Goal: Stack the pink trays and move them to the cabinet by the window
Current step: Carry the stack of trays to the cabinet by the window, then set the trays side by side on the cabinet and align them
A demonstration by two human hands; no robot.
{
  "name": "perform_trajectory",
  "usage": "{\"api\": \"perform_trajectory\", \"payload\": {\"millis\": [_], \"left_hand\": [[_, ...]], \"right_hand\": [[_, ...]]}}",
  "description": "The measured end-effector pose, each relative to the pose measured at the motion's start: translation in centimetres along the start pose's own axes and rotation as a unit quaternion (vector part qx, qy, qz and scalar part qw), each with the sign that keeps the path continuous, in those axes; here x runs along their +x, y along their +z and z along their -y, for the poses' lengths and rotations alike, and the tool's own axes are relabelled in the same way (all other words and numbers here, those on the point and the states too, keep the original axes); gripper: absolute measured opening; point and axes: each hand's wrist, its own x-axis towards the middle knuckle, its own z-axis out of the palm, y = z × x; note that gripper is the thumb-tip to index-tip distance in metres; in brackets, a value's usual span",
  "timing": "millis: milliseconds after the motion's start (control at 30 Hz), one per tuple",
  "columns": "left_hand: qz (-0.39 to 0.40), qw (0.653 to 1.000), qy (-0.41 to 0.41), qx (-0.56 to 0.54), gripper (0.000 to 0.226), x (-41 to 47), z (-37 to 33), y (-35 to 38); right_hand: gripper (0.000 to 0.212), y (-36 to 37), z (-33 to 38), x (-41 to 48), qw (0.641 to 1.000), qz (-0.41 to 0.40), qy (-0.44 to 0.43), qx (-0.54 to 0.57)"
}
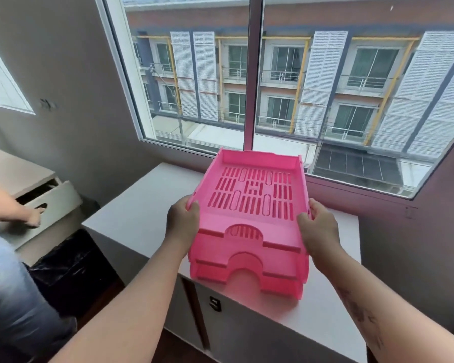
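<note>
A stack of pink slotted trays (249, 247) is over the white cabinet top (136, 218) under the window. Its near edge seems to touch the top close to the front edge, while the far end is tilted up toward the glass. My left hand (182, 221) grips the left rim of the uppermost tray. My right hand (319, 226) grips the right rim. Three nested tray fronts with arched cut-outs show at the near side.
The window (254, 74) runs along the back of the cabinet. To the left, another person's hand (33, 217) is at an open drawer (50, 203) of a low unit. A black bag (74, 260) fills the gap beside the cabinet.
</note>
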Motion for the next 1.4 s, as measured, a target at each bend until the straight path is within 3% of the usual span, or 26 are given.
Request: {"api": "perform_trajectory", "payload": {"millis": [167, 333, 500, 667, 800, 1100, 1267, 1400], "left_hand": [[-0.038, 0.999, 0.017, 0.016, 0.020, 1.0, 0.7, -3.4], [-0.086, 0.995, 0.013, 0.046, 0.017, 4.2, 2.9, -10.1], [-0.102, 0.993, 0.002, 0.055, 0.034, 10.4, 6.7, -16.7], [-0.080, 0.996, -0.010, 0.048, 0.022, 17.9, 11.8, -21.4], [-0.059, 0.997, -0.029, 0.049, 0.031, 22.1, 16.2, -23.2], [-0.027, 0.995, -0.078, 0.062, 0.030, 24.8, 22.3, -24.2], [-0.011, 0.992, -0.086, 0.093, 0.032, 25.4, 22.9, -25.0], [-0.069, 0.992, -0.054, 0.089, 0.047, 26.5, 20.5, -25.6]], "right_hand": [[0.030, 2.9, 2.3, -0.5, 0.998, -0.014, -0.064, -0.021], [0.044, 10.7, 4.2, -1.1, 0.996, 0.025, -0.085, 0.011], [0.042, 20.1, 6.2, -0.2, 0.997, 0.027, -0.076, 0.011], [0.046, 29.3, 7.5, 0.9, 0.999, 0.028, -0.039, -0.010], [0.041, 34.4, 7.3, 1.4, 0.999, 0.037, -0.009, -0.033], [0.057, 39.1, 5.3, 0.0, 0.996, 0.052, 0.031, -0.065], [0.050, 39.1, 5.5, 0.3, 0.995, 0.049, 0.029, -0.085], [0.046, 37.7, 7.4, 2.6, 0.991, 0.021, 0.022, -0.129]]}}
